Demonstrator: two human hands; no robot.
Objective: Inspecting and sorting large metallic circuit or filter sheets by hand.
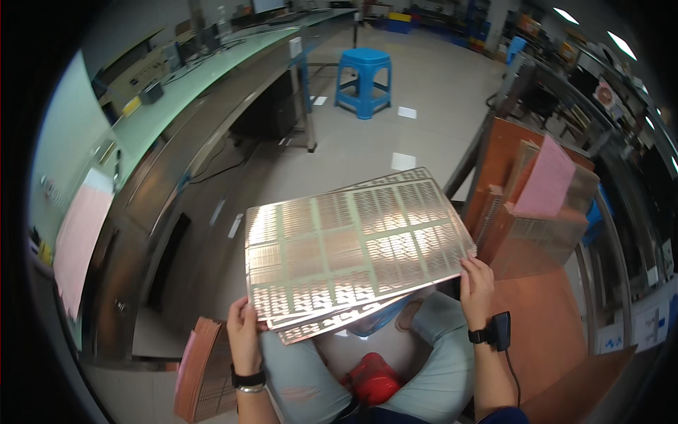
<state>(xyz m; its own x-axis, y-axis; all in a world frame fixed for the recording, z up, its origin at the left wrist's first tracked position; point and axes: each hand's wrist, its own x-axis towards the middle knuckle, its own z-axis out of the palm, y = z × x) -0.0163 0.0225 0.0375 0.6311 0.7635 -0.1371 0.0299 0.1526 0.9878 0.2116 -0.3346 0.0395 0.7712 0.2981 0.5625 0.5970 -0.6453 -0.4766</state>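
Note:
A few copper-coloured circuit board panels [339,254], fanned slightly out of line, are held tilted above my lap. Rows of small repeated patterns and pale green strips cover the top panel. My left hand [245,333] is closed on the near left corner, and my right hand [477,286] grips the right edge near its corner. The lower panels stick out along the near edge and at the far right corner; most of their surface is hidden.
To my right, a rack [526,275] holds upright copper panels and a pink sheet [547,177]. Another panel stack [201,367] stands low on my left. A glass-topped workbench [176,92] runs along the left. Ahead is a blue stool [364,78]; a red object [373,378] sits between my legs.

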